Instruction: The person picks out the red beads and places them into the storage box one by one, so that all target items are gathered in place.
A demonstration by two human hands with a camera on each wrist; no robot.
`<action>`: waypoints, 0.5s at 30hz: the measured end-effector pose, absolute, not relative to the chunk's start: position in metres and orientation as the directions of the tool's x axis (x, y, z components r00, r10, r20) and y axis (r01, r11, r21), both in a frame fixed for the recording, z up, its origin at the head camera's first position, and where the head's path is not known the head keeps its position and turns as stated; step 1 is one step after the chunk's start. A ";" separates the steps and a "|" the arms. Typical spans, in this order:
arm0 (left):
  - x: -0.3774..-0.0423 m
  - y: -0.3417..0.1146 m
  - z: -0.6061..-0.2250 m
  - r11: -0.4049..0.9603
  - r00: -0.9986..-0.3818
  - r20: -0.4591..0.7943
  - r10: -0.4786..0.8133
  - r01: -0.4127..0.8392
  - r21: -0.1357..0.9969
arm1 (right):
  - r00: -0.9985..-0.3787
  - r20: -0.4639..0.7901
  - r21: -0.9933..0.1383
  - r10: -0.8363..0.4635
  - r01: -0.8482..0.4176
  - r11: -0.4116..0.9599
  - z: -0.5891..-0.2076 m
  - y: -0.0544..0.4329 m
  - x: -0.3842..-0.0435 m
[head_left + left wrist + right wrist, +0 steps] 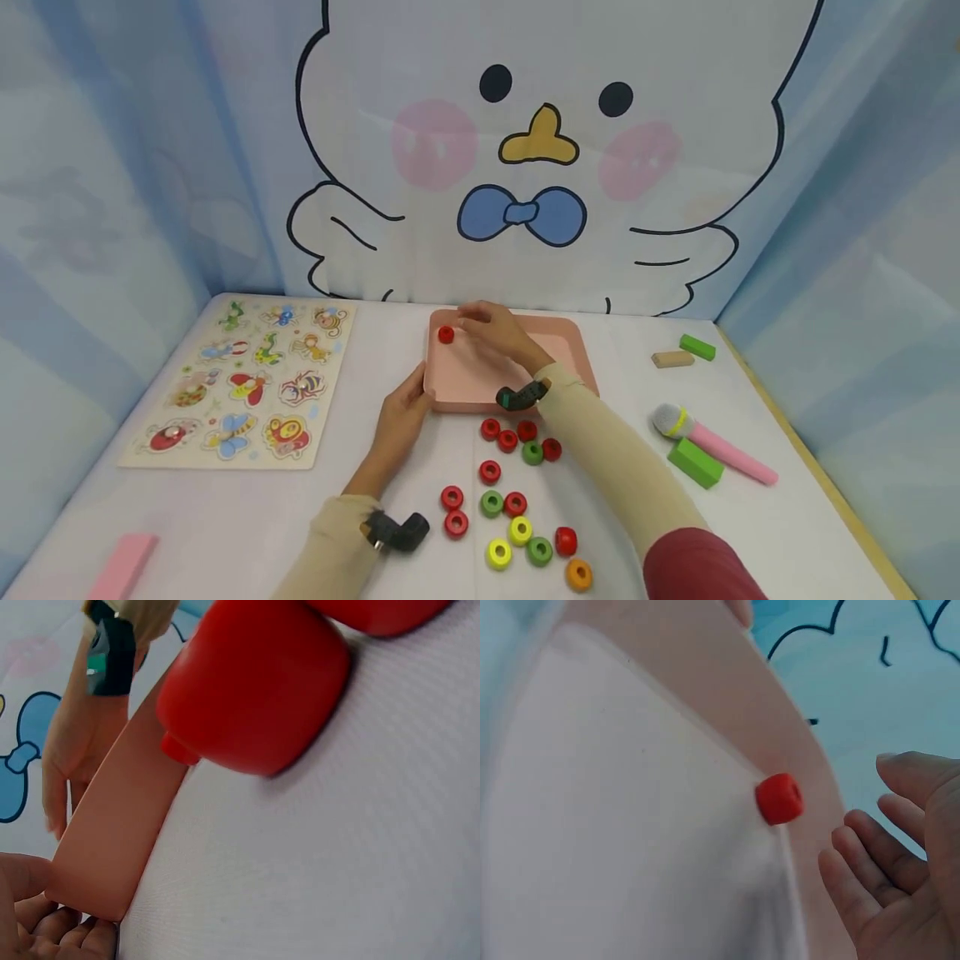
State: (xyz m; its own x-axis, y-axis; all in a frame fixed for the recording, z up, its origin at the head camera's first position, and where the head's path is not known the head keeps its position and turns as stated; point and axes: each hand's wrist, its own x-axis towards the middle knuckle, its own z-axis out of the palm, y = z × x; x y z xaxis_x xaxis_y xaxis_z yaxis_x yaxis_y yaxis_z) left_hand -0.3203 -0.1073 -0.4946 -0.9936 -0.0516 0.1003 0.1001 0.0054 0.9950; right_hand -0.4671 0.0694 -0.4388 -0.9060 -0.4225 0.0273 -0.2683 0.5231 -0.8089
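A pink tray (465, 379) lies at the back of the white table. My left hand (401, 417) holds its near left corner; the left wrist view shows the thumb (26, 876) at the rim and the fingers curled by the base. Over the tray's far side is my right hand (498, 333), fingers extended and nothing in them. One red bead (446, 334) sits inside, by the far left corner; in the right wrist view this bead (779, 799) is apart from the fingers. Several red, green, yellow and orange ring beads (491, 503) are scattered in front of the tray.
An insect puzzle board (255, 392) lies at left, with a pink block (123, 567) nearer. To the right are a toy microphone (712, 442), a green block (696, 463), a smaller green block (697, 347) and a wooden block (672, 359). A printed curtain (540, 275) hangs behind.
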 end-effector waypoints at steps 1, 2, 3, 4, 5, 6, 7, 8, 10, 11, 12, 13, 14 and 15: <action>-0.321 -0.107 -0.494 0.007 -0.995 0.087 -0.052 0.086 0.996 | -0.906 0.026 -0.812 -0.422 -0.266 0.520 -0.433 0.074 -0.463; -0.322 -0.107 -0.493 0.014 -0.996 0.078 -0.052 0.078 0.997 | -0.907 0.023 -0.818 -0.420 -0.259 0.513 -0.429 0.080 -0.459; -0.322 -0.107 -0.492 0.020 -0.996 0.070 -0.052 0.069 0.997 | -0.907 0.021 -0.820 -0.421 -0.256 0.511 -0.424 0.086 -0.454; -0.323 -0.108 -0.491 0.026 -0.997 0.064 -0.050 0.063 0.998 | -0.909 0.017 -0.815 -0.417 -0.254 0.520 -0.421 0.093 -0.448; -0.323 -0.108 -0.491 0.033 -0.997 0.055 -0.048 0.053 0.998 | -0.912 0.010 -0.812 -0.411 -0.248 0.529 -0.418 0.100 -0.441; -0.323 -0.108 -0.490 0.036 -0.998 0.048 -0.047 0.046 0.998 | -0.914 0.010 -0.811 -0.406 -0.245 0.531 -0.415 0.108 -0.434; -0.323 -0.108 -0.490 0.035 -0.998 0.039 -0.047 0.037 0.999 | -0.913 0.017 -0.819 -0.406 -0.246 0.518 -0.414 0.116 -0.427; -0.323 -0.108 -0.490 0.040 -0.999 0.030 -0.045 0.028 0.999 | -0.912 0.028 -0.828 -0.409 -0.250 0.502 -0.413 0.123 -0.420; -0.322 -0.108 -0.490 0.044 -0.999 0.021 -0.042 0.019 0.999 | -0.912 0.047 -0.848 -0.407 -0.252 0.467 -0.413 0.138 -0.404; -0.322 -0.108 -0.490 0.047 -0.999 0.013 -0.041 0.011 0.999 | -0.912 0.056 -0.860 -0.407 -0.251 0.445 -0.413 0.146 -0.395; -0.322 -0.107 -0.490 0.043 -0.999 0.012 -0.039 0.010 0.999 | -0.909 0.072 -0.867 -0.412 -0.261 0.424 -0.415 0.153 -0.386; -0.322 -0.107 -0.490 0.043 -0.999 0.010 -0.038 0.009 0.999 | -0.906 0.083 -0.873 -0.415 -0.267 0.409 -0.417 0.161 -0.377; -0.322 -0.107 -0.491 0.040 -0.999 0.010 -0.035 0.009 0.999 | -0.907 0.088 -0.873 -0.411 -0.269 0.408 -0.420 0.169 -0.367; -0.322 -0.106 -0.490 0.036 -0.999 0.014 -0.033 0.013 0.999 | -0.910 0.089 -0.871 -0.404 -0.268 0.411 -0.423 0.177 -0.357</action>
